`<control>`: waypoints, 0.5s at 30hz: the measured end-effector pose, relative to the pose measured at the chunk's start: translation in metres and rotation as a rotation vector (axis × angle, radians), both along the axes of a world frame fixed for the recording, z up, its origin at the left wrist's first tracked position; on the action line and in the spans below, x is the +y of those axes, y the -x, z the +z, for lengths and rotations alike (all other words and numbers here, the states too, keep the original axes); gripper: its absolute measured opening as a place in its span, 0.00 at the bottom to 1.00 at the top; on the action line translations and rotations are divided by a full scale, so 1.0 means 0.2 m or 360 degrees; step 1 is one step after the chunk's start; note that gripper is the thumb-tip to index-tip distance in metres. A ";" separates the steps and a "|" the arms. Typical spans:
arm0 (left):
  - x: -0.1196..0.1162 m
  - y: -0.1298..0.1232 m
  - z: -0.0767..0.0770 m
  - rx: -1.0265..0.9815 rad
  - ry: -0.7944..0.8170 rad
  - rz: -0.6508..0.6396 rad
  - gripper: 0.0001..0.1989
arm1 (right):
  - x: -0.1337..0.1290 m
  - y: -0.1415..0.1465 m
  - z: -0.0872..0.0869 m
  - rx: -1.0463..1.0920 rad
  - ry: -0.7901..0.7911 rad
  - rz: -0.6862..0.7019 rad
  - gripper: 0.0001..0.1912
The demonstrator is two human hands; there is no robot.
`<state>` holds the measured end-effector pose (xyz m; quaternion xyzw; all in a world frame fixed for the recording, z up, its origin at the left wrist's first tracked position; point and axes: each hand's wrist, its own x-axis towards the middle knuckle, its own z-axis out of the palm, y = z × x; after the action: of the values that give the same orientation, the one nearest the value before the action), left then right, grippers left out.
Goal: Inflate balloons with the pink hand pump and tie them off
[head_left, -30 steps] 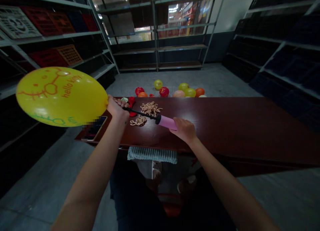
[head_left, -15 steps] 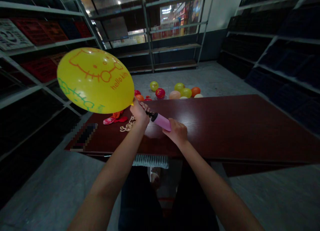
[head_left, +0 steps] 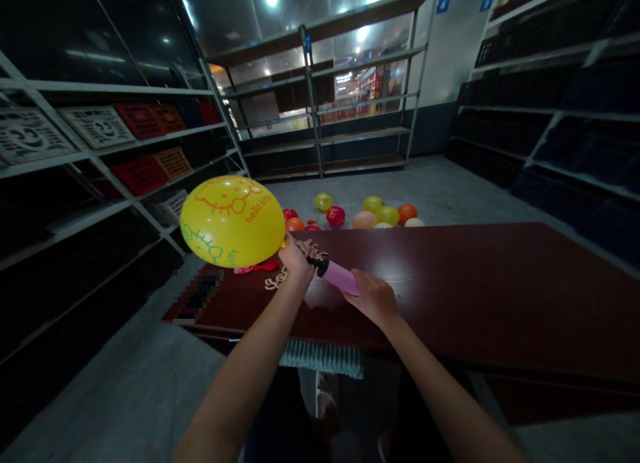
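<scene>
A blown-up yellow balloon [head_left: 233, 226] with orange and green cat drawings and lettering points up to the left above the table. My left hand [head_left: 297, 258] is closed around its neck, where the black end of a pink hand pump meets it; the fingers hide the joint itself. The pink balloon pump [head_left: 340, 278] slants down to the right, its body gripped by my right hand [head_left: 374, 296]. Beneath the balloon and my left hand lie flat red balloons [head_left: 265, 266] and a scatter of pale curled pieces [head_left: 275, 281] on the table.
The dark red wooden table [head_left: 465, 283] spans the view in front of me. A blurred-out phone-like object [head_left: 200, 297] lies near its left edge. Beyond it, several blown-up balloons [head_left: 365, 219] rest on the floor. Shelves with crates [head_left: 100, 126] stand along the sides.
My view has tilted upward, so the table and hands sit lower and further right in the picture. The yellow balloon appears smaller. Both hands keep their holds.
</scene>
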<state>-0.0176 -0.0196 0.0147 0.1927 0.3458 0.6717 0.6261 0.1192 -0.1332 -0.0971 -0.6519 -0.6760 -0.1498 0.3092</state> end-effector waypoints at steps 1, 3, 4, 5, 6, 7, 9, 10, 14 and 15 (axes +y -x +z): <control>0.01 0.04 0.00 -0.0022 0.0006 0.0052 0.28 | 0.00 0.00 0.01 -0.0012 -0.0011 0.0019 0.13; 0.02 0.12 0.02 -0.0056 0.0017 0.0164 0.28 | -0.01 0.00 0.01 -0.0034 -0.0008 0.0045 0.13; 0.03 0.16 0.03 -0.0068 0.0024 0.0186 0.28 | -0.01 0.00 0.02 -0.0029 -0.0004 0.0063 0.13; 0.04 0.20 0.04 -0.0086 0.0028 0.0203 0.29 | -0.02 0.00 0.02 -0.0020 0.0008 0.0086 0.13; 0.05 0.24 0.06 -0.0108 0.0027 0.0219 0.28 | -0.02 0.00 0.02 0.0001 0.0021 0.0098 0.13; 0.06 0.29 0.08 -0.0129 0.0029 0.0228 0.28 | -0.02 0.00 0.02 0.0023 0.0034 0.0114 0.13; 0.07 0.38 0.13 -0.0157 0.0033 0.0236 0.27 | -0.02 0.00 0.03 0.0062 0.0067 0.0142 0.12; 0.08 0.42 0.15 -0.0157 0.0035 0.0247 0.26 | -0.02 0.00 0.03 0.0075 0.0088 0.0158 0.11; 0.11 0.52 0.22 -0.0126 0.0020 0.0327 0.24 | -0.02 0.01 0.05 0.0087 0.0121 0.0225 0.13; 0.11 0.53 0.22 -0.0125 0.0013 0.0332 0.24 | -0.02 0.01 0.05 0.0077 0.0115 0.0223 0.13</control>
<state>-0.1229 0.0027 0.0597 0.1265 0.3419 0.7389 0.5666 0.1170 -0.1373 -0.0870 -0.6171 -0.7172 -0.0876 0.3116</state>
